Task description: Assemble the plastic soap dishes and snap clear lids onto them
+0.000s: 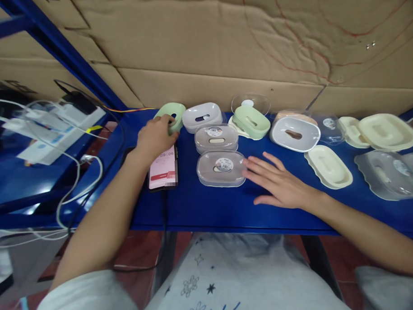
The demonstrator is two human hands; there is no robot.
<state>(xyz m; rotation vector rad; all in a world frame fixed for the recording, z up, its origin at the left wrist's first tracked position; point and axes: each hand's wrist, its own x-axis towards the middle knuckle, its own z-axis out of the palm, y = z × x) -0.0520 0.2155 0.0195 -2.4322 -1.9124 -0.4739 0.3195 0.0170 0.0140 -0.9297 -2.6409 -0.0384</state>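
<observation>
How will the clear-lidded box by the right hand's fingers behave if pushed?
The clear-lidded box looks like thin moulded plastic, so probably light and stiff. It sits flat and low on the blue table, so it should slide rather than tip. The glossy lid may be slippery under the right hand.

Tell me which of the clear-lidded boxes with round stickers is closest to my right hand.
The nearer clear-lidded box, at the front of the blue table. The right hand has its fingertips at its edge; the other stickered box sits behind it.
</observation>
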